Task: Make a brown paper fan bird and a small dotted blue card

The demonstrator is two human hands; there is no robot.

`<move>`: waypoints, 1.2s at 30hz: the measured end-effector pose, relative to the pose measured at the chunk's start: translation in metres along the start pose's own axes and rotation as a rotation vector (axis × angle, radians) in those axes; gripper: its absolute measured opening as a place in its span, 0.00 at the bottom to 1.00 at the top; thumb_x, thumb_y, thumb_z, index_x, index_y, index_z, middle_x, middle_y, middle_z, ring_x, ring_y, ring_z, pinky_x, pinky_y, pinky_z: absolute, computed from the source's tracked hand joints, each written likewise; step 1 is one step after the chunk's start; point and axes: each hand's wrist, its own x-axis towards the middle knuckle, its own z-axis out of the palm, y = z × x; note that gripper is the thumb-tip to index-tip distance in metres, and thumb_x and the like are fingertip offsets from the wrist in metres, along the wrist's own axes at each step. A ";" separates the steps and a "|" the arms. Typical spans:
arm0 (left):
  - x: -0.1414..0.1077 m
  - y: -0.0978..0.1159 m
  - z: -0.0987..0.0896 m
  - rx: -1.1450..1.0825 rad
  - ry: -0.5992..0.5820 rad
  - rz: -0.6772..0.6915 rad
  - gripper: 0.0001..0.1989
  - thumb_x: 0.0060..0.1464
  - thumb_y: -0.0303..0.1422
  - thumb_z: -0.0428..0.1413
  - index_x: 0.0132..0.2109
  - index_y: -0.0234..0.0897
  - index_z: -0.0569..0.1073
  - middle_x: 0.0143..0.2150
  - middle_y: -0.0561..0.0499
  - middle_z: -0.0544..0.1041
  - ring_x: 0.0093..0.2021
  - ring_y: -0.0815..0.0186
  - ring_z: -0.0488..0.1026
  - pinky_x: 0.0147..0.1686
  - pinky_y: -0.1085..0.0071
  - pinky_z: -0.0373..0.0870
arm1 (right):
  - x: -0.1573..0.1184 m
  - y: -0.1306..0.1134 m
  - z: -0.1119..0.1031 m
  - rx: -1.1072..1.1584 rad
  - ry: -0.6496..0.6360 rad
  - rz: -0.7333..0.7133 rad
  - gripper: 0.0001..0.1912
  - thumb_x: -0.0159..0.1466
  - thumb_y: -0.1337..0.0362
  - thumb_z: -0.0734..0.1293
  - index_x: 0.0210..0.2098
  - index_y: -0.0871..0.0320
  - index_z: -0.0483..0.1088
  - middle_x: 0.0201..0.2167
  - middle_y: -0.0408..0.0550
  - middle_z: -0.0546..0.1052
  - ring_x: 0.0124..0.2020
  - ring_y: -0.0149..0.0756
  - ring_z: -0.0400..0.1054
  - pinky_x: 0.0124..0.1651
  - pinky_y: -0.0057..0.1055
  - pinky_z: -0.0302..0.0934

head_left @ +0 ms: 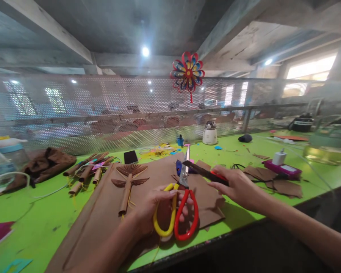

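Observation:
My left hand (159, 204) is closed around a pair of scissors (184, 178) with one yellow and one red handle, blades pointing up and away. My right hand (235, 185) grips a long black tool (201, 171) with a bit of red near the fingers. Its exact kind is unclear. The tool's far end overlaps the scissors near the pivot; I cannot tell whether they touch. Left of the scissors, a figure of rolled and pleated brown paper (127, 189) lies on a large brown paper sheet (93, 212). A small blue item (178, 167) shows behind the blades.
On the green table (45, 227), brown paper rolls (86, 172) and a brown cloth (49, 163) lie at left. A phone (130, 157), a white container (209, 134) and a blue bottle (180, 141) stand farther back. Paper scraps (284, 187), a purple box (281, 168) and a jug (328, 142) are right.

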 end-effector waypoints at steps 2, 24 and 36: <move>0.000 0.001 0.000 0.002 -0.001 0.012 0.14 0.52 0.33 0.54 0.43 0.26 0.72 0.38 0.38 0.75 0.29 0.64 0.72 0.33 0.67 0.67 | 0.000 0.001 0.005 -0.103 0.021 -0.045 0.09 0.64 0.60 0.61 0.36 0.59 0.67 0.24 0.45 0.74 0.23 0.33 0.67 0.26 0.27 0.54; -0.005 -0.003 0.016 0.037 0.090 0.015 0.09 0.52 0.29 0.53 0.39 0.27 0.71 0.31 0.41 0.74 0.27 0.66 0.72 0.31 0.68 0.69 | 0.023 -0.008 0.019 -0.728 0.025 -0.274 0.12 0.60 0.78 0.59 0.41 0.62 0.65 0.30 0.48 0.70 0.29 0.35 0.65 0.29 0.31 0.48; -0.005 0.001 0.016 0.056 0.068 0.012 0.08 0.48 0.25 0.51 0.37 0.28 0.69 0.28 0.41 0.74 0.25 0.65 0.72 0.28 0.70 0.68 | 0.029 -0.003 0.012 -0.681 0.013 -0.322 0.07 0.61 0.77 0.59 0.33 0.60 0.63 0.27 0.47 0.72 0.25 0.33 0.63 0.25 0.31 0.40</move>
